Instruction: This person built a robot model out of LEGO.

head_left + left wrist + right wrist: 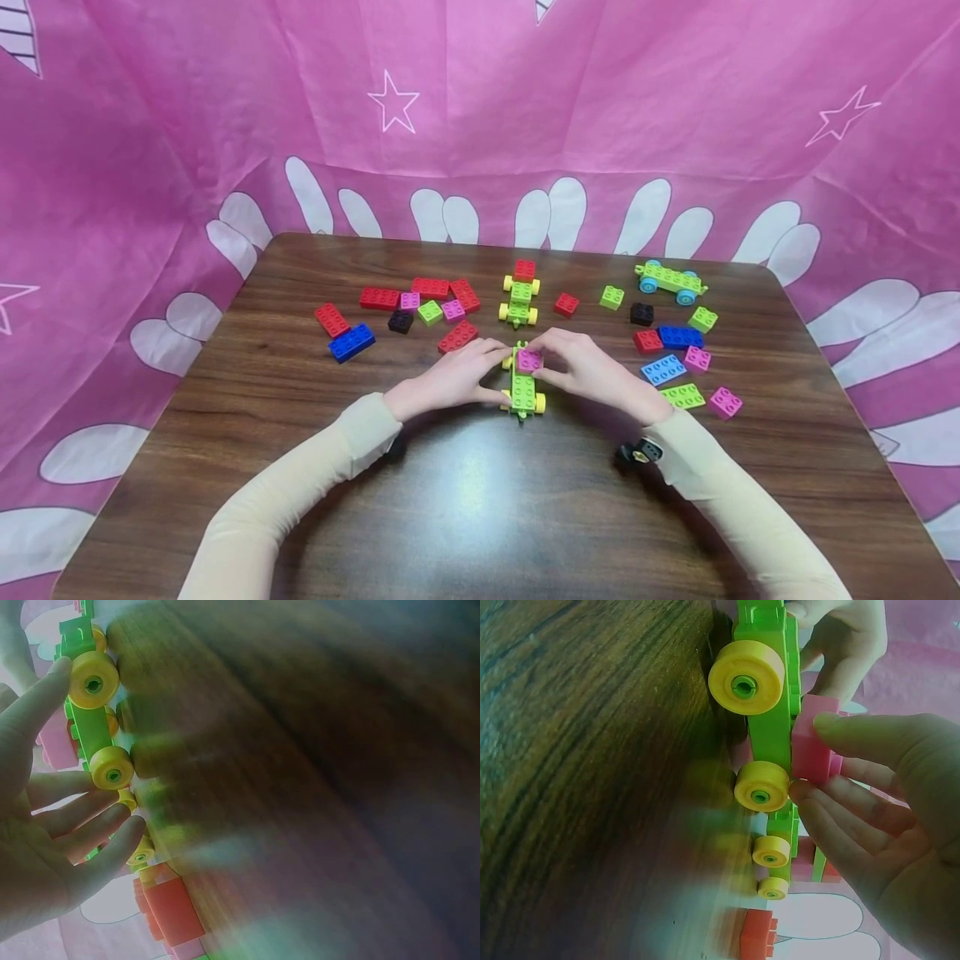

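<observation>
A lime-green toy car base (523,392) with yellow wheels stands on the table between both hands. My left hand (459,377) steadies it from the left, thumb (46,694) by the near wheel and fingers by the far one. A pink brick (814,742) sits over the studs at the far half of the base. My right hand (592,371) pinches this brick between thumb and fingers, its thumb (870,739) lying on the brick's side. In the right wrist view, the brick's lower face is right at the base's studs.
Just beyond stands a second yellow-wheeled car base (520,302), with a red brick (525,268) at its far end. A blue-wheeled base (670,279) stands at the back right. Loose bricks lie to the left around a blue brick (352,342) and to the right around a light-blue brick (663,369).
</observation>
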`<state>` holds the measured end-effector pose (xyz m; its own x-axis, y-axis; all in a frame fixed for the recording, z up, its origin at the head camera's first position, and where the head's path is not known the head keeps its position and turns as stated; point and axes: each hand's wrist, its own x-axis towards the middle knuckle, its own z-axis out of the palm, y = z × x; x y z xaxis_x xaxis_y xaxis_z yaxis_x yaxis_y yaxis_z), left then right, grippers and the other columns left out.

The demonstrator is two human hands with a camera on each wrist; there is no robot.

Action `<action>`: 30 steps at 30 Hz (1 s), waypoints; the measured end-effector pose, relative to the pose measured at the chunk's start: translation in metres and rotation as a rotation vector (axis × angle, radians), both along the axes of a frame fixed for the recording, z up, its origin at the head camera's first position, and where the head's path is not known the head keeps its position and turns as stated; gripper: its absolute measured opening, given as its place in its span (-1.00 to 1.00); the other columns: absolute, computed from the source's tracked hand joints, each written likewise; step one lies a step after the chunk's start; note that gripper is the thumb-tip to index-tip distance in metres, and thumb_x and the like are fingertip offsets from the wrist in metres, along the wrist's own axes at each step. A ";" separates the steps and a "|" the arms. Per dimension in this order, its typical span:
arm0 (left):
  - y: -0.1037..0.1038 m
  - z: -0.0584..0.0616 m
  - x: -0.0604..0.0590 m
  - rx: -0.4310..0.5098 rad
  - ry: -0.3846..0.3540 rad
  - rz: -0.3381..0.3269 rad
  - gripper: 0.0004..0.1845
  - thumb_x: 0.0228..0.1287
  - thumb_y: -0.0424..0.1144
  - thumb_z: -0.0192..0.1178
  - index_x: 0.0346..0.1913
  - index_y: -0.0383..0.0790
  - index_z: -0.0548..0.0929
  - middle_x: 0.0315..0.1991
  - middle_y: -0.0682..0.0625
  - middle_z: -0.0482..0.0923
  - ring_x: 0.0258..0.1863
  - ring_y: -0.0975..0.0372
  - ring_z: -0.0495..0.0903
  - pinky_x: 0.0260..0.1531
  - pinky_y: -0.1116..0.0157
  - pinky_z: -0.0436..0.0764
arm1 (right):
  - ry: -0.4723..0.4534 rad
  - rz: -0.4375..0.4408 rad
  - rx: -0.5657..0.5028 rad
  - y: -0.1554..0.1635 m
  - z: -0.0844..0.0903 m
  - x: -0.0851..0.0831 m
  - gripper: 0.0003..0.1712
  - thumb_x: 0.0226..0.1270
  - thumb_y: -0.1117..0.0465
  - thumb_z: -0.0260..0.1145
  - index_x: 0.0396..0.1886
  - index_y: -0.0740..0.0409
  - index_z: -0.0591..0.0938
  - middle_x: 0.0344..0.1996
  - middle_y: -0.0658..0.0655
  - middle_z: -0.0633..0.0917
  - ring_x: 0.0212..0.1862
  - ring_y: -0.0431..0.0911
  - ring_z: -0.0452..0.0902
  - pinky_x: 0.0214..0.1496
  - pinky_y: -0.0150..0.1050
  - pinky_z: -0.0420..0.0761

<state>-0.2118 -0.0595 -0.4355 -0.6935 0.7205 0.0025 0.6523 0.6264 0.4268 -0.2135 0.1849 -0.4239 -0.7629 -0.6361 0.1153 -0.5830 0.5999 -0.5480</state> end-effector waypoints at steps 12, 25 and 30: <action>0.001 -0.001 -0.002 -0.025 -0.018 0.012 -0.13 0.15 0.17 0.37 0.41 -0.27 0.40 0.34 -0.13 0.45 0.32 0.08 0.45 0.30 0.09 0.52 | 0.034 0.004 0.006 -0.002 -0.001 -0.002 -0.61 0.19 0.19 0.49 0.03 0.08 0.67 -0.04 0.05 0.74 0.06 -0.09 0.68 0.11 -0.13 0.70; 0.000 -0.001 -0.001 -0.009 0.004 -0.001 -0.14 0.15 0.16 0.37 0.40 -0.29 0.40 0.33 -0.14 0.46 0.30 0.06 0.46 0.33 0.11 0.49 | 0.088 0.011 0.038 0.000 -0.001 -0.001 -0.61 0.27 0.13 0.44 0.10 0.05 0.70 -0.12 0.03 0.73 -0.07 -0.11 0.68 0.00 -0.20 0.73; 0.000 -0.001 -0.001 -0.002 0.016 -0.003 -0.13 0.15 0.15 0.38 0.40 -0.31 0.40 0.32 -0.16 0.47 0.30 0.05 0.47 0.33 0.10 0.49 | 0.107 0.022 0.028 0.000 0.000 0.000 -0.61 0.29 0.15 0.42 0.11 0.08 0.70 -0.14 0.06 0.74 -0.09 -0.08 0.69 -0.03 -0.18 0.73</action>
<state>-0.2124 -0.0598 -0.4365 -0.6915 0.7223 0.0119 0.6604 0.6255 0.4154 -0.2136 0.1853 -0.4241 -0.7333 -0.6565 0.1771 -0.6502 0.6007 -0.4652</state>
